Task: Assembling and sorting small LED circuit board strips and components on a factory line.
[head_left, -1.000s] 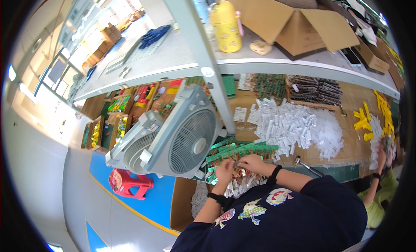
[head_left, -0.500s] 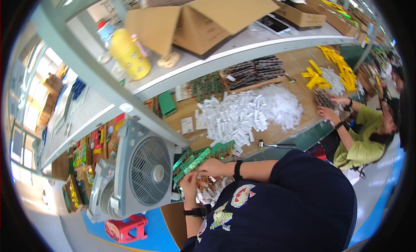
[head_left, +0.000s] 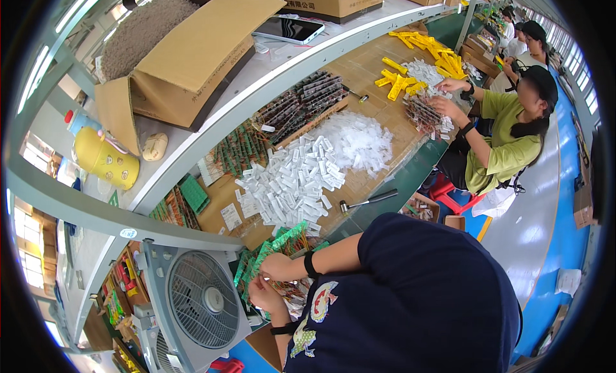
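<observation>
My right hand (head_left: 278, 268) is closed in a pinch beside green circuit board strips (head_left: 274, 243) with orange wires. Just below it, my left hand (head_left: 265, 293) is also closed, its fingertips raised close to the right hand's. Whatever lies between the fingers is too small and hidden to name. Under and beside my hands is a tangle of wired parts with white pieces (head_left: 296, 295). Beyond the green strips lies a big heap of small white plastic housings (head_left: 292, 180), next to a pile of translucent white pieces (head_left: 357, 142).
A grey box fan (head_left: 204, 299) stands close on my left. A small hammer (head_left: 369, 200) lies near the table's front edge. The shelf (head_left: 224, 107) holds an open carton (head_left: 186, 65) and a yellow bottle (head_left: 106, 158). At right a co-worker (head_left: 507, 129) handles dark wired parts near yellow pieces (head_left: 398, 81).
The view has swung to the right, so the bench and shelf appear shifted left. My two hands stay close together by the green strips, fingers still pinched.
</observation>
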`<action>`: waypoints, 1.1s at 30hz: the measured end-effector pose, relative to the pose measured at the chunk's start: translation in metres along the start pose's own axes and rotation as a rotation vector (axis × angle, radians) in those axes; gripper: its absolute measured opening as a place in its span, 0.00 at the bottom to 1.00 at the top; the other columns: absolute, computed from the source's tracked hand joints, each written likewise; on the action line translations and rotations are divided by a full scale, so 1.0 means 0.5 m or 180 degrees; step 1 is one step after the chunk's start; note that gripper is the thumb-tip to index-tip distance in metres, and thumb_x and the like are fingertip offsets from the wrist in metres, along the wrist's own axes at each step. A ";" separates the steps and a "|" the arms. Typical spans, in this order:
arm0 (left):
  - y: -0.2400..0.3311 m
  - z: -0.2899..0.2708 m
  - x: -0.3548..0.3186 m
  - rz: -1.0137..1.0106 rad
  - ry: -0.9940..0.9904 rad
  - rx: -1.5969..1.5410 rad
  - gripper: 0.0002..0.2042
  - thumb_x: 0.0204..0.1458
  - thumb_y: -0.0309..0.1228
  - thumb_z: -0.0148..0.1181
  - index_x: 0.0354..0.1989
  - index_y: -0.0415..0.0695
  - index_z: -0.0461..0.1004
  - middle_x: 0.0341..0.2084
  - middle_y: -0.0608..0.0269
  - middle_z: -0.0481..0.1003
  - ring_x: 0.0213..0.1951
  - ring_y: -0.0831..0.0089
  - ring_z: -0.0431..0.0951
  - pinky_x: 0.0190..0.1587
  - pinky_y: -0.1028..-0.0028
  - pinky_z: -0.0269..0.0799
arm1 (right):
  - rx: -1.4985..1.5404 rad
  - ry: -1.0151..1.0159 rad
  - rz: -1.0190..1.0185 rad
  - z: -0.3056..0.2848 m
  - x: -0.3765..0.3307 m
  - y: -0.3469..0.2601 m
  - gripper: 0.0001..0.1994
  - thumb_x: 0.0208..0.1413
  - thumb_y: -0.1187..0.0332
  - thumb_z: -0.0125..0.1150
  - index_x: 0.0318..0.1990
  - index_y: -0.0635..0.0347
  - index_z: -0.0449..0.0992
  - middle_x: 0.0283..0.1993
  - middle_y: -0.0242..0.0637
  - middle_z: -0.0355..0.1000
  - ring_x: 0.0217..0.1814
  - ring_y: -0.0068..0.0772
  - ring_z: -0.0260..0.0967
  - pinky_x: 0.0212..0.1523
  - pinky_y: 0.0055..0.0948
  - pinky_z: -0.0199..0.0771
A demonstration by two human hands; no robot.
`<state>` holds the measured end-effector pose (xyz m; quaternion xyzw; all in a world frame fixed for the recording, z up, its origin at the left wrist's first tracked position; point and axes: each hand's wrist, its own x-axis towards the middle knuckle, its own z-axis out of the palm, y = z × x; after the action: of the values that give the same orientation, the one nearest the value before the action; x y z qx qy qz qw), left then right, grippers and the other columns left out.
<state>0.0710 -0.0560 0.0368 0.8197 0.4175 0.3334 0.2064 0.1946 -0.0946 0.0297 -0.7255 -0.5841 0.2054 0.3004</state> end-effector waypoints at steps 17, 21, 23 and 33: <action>-0.116 -0.050 0.014 -0.1783 -0.1120 -0.2775 0.04 0.51 0.26 0.55 0.29 0.39 0.72 0.25 0.68 0.73 0.28 0.80 0.71 0.34 0.80 0.65 | 0.0792 -0.0119 -0.0672 -0.025 0.003 0.032 0.08 0.46 0.62 0.57 0.30 0.55 0.74 0.26 0.38 0.71 0.30 0.45 0.70 0.29 0.42 0.66; -0.201 -0.077 -0.008 -0.1677 -0.1296 -0.3955 0.07 0.52 0.28 0.54 0.27 0.38 0.72 0.25 0.66 0.73 0.29 0.78 0.71 0.35 0.78 0.65 | 0.0633 -0.0212 -0.0485 -0.041 0.002 0.027 0.07 0.47 0.63 0.57 0.30 0.55 0.73 0.25 0.38 0.71 0.29 0.45 0.69 0.29 0.42 0.66; -0.178 -0.079 -0.004 -0.1852 -0.1435 -0.2296 0.09 0.52 0.30 0.53 0.26 0.37 0.73 0.27 0.64 0.74 0.30 0.77 0.72 0.36 0.76 0.66 | 0.0626 -0.0295 -0.0463 -0.040 -0.003 0.025 0.07 0.43 0.64 0.58 0.29 0.55 0.74 0.27 0.40 0.71 0.32 0.46 0.70 0.31 0.44 0.67; -0.077 -0.052 0.007 -0.0879 -0.1236 -0.1812 0.09 0.52 0.29 0.57 0.39 0.38 0.72 0.28 0.64 0.74 0.33 0.80 0.73 0.39 0.80 0.67 | 0.0480 -0.0350 -0.0724 -0.041 -0.016 0.012 0.08 0.47 0.63 0.57 0.32 0.55 0.74 0.27 0.41 0.72 0.32 0.46 0.70 0.30 0.42 0.68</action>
<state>0.0329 -0.0299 0.0321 0.7134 0.3678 0.2434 0.5445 0.2105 -0.1072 0.0401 -0.6177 -0.6611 0.2528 0.3429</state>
